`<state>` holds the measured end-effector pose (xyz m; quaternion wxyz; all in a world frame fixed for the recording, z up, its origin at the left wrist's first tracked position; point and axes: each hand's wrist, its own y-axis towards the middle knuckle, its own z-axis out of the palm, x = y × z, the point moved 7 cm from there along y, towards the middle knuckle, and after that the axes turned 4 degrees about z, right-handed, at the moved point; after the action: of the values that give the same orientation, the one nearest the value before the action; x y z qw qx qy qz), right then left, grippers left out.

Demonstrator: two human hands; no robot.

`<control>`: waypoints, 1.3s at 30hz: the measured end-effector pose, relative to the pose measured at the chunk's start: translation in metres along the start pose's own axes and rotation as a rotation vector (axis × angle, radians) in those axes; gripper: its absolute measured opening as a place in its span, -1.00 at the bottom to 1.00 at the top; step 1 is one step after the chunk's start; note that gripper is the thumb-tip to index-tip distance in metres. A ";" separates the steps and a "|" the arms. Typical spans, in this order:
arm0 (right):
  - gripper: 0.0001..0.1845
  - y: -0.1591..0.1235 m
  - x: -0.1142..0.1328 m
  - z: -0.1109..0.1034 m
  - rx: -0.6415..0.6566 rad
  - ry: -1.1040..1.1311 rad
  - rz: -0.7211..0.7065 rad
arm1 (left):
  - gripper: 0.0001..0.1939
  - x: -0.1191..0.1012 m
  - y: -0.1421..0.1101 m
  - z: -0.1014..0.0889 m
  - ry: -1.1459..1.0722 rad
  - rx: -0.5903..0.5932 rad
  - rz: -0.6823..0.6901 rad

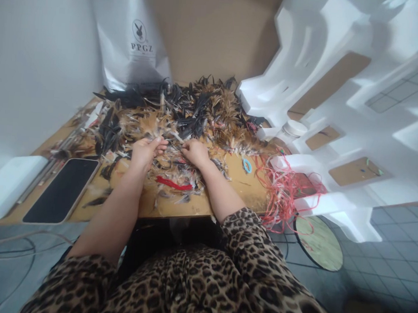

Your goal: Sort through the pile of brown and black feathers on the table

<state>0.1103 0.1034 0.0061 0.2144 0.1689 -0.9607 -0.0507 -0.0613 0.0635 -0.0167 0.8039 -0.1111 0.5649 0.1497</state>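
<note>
Both hands are laid on the near edge of a feather pile (183, 112) that is spread over the worktop (177, 204). The left hand (146, 151) is curled, and its fingertips (159, 143) are pinched on something thin among the feathers (what exactly is held cannot be told, it is too small). The right hand (195, 152) is also closed loosely, knuckles up, and its fingers are pressed into the feathers just beside the left hand; whether anything is gripped cannot be told.

A red strip (174, 184) is seen on the worktop, near the wrists. A phone (61, 190) is laid face up at the left, well apart from the hands. A tangle of red threads (285, 189) hangs over the right edge, and a blue clip (246, 165) is lying between it and the right hand. White foam (341, 79) is standing at the right, and a silver bag (131, 38) is placed behind the pile.
</note>
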 end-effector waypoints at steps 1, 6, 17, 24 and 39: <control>-0.78 -0.001 0.002 0.001 0.011 -0.056 -0.001 | -0.82 0.000 0.000 0.000 -0.007 0.000 0.002; -0.72 0.000 -0.002 -0.002 -0.016 -0.156 0.064 | -0.84 0.000 0.002 -0.002 -0.033 -0.011 0.012; -0.75 0.017 -0.036 -0.001 -0.085 0.338 0.116 | -0.86 -0.004 0.000 -0.002 -0.042 -0.041 0.013; -0.75 0.016 -0.035 -0.023 -0.191 0.096 0.118 | -0.84 0.001 0.002 -0.003 -0.019 -0.019 -0.005; -0.75 0.028 -0.025 -0.016 -0.150 -0.139 0.091 | -0.83 0.004 0.003 -0.002 -0.018 0.007 -0.012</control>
<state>0.1299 0.1376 0.0155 0.1611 0.1046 -0.9735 -0.1241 -0.0633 0.0662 -0.0217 0.8102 -0.1102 0.5575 0.1436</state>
